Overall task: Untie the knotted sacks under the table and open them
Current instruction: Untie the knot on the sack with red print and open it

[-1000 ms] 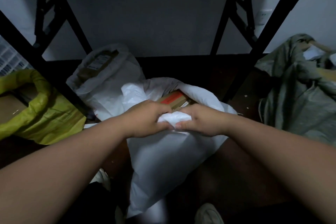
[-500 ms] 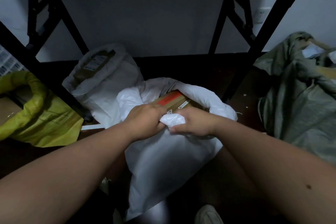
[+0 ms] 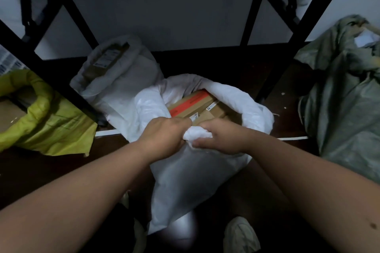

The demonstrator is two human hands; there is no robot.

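Head view: white sack (image 3: 191,181) on the dark floor (image 3: 267,80) between the black table legs (image 3: 304,33), mouth already open, cardboard boxes (image 3: 197,107) showing inside. Left hand (image 3: 164,139) and right hand (image 3: 222,137) both grip a bunched wad of its near rim. Second white sack (image 3: 115,80) behind it; yellow-green sack (image 3: 53,127) far left, grey-green sack (image 3: 345,109) far right, both open.

Both hands (image 3: 164,137) (image 3: 223,136) grip white sack's (image 3: 185,181) bunched rim.
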